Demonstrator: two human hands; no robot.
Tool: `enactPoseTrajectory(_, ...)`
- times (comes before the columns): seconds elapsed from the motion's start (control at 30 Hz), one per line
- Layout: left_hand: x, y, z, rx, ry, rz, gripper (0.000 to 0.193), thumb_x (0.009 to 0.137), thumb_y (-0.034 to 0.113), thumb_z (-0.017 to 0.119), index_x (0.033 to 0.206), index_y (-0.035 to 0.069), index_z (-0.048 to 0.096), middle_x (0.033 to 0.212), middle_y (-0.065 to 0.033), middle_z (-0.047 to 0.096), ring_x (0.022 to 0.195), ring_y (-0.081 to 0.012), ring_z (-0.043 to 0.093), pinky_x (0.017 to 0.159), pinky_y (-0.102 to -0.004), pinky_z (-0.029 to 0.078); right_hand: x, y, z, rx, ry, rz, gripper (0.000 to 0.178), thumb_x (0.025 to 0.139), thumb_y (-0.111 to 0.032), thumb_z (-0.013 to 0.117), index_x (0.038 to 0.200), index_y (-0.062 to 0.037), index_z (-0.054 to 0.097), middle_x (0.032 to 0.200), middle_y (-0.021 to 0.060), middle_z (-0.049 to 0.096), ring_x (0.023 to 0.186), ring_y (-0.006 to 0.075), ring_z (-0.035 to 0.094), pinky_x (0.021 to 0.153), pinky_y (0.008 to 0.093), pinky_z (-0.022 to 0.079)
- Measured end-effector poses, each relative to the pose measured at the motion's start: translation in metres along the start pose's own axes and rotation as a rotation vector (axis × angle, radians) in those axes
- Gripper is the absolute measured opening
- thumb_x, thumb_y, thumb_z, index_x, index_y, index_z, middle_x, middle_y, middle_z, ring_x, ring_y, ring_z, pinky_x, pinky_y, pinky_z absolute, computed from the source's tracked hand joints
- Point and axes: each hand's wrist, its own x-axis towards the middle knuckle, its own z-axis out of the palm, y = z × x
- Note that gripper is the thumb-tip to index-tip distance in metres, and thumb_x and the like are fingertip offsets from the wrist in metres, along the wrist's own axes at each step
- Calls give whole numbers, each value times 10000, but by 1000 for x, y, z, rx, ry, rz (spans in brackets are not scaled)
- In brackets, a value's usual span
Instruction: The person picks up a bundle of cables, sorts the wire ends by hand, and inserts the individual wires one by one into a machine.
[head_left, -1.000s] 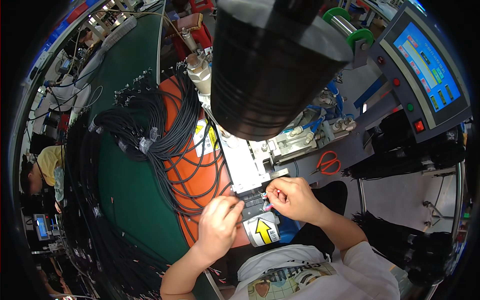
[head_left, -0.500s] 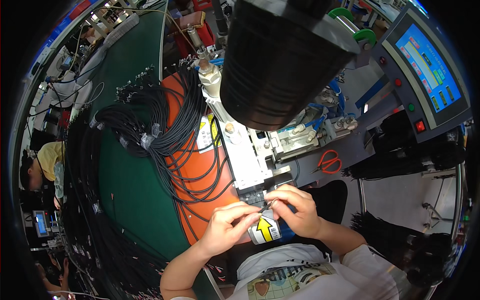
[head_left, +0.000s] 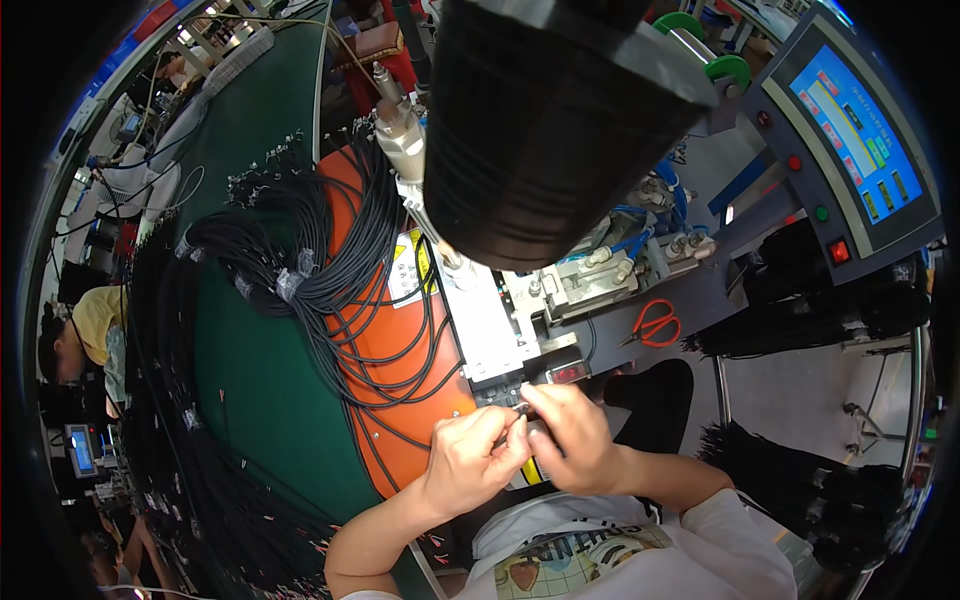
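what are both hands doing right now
Left hand: fingers pinched on a small cable end at the machine's front edge.
Right hand: closed, fingertips pinching the same spot; what it grips cannot be told.

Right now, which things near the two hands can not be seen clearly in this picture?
All in the head view:
- What the left hand and right hand pinch: too small, covered by fingertips.
- The yellow label under the hands: mostly hidden by them.
- The machine top: hidden by the large black cylinder.
- The touchscreen contents: too small, bent near the rim.
- Cable bundle ends: too fine.
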Motion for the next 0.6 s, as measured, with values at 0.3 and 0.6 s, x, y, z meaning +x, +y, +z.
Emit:
enactPoseTrajectory(0.3, 5, -2, 2, 55, 30, 49, 71, 787, 26, 659, 754, 22, 596, 582, -55, 531, 441, -199, 531, 426, -318, 424, 2, 28, -11, 1220, -127, 726, 220, 934, -54, 577, 1123, 50, 621, 936, 68, 636, 823, 110, 619, 721, 231, 499)
enactPoseTrajectory(0.6, 5, -3, 1, -48, -49, -36, 65, 784, 29, 664, 763, 23, 602, 595, -65, 541, 460, -208, 549, 435, -321, 437, 12, 31, -21, 1048, -223, 812, 172, 878, 16, 604, 1039, 55, 651, 860, 89, 651, 608, 100, 602, 519, 200, 446)
